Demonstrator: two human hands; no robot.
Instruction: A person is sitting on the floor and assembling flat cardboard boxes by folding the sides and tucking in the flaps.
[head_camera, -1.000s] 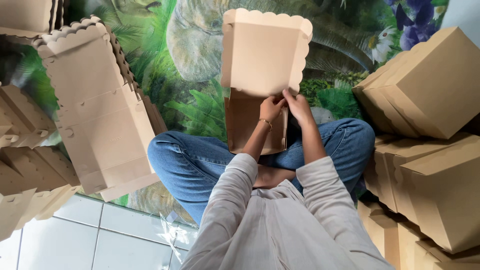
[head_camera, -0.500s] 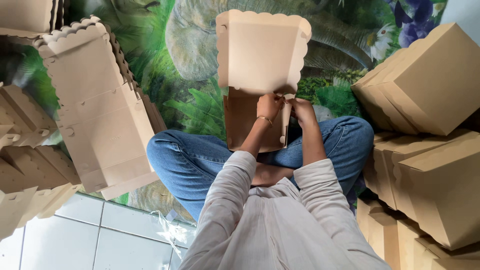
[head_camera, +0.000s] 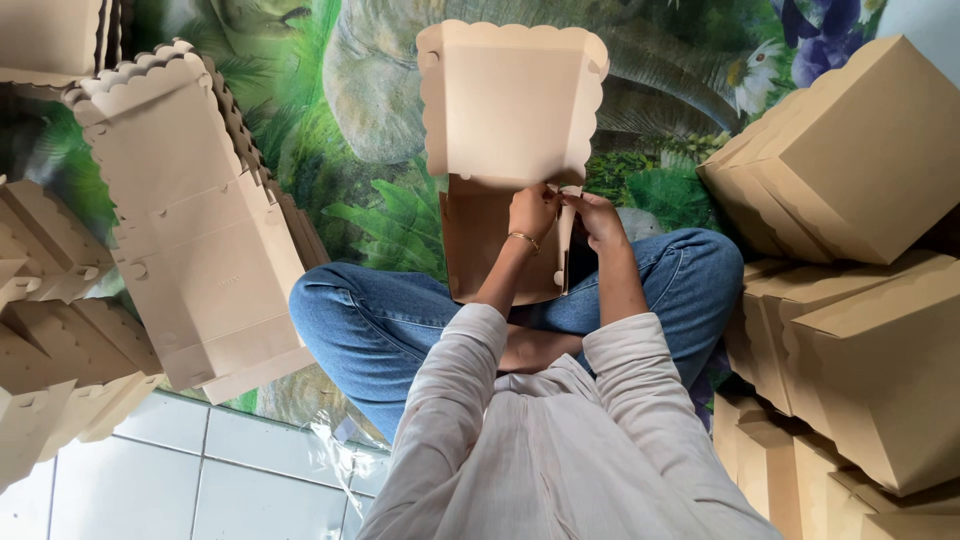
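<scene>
Box, half-folded tan cardboard with scalloped edges, stands upright over the person's crossed legs at 12 o'clock, lid panel raised and its base hanging toward the lap. Left hand and right hand both pinch its side flap where lid meets base. Flat blanks are stacked at 9 o'clock; finished boxes are piled at 3 o'clock.

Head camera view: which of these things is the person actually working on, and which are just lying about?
In hand:
- half-folded cardboard box, scalloped lid up
- left hand and right hand, both at its right side wall

Lying about:
- stack of flat scalloped box blanks to the left
- pile of folded boxes to the right
- leaf-printed mat underneath
- white tiled floor
</scene>
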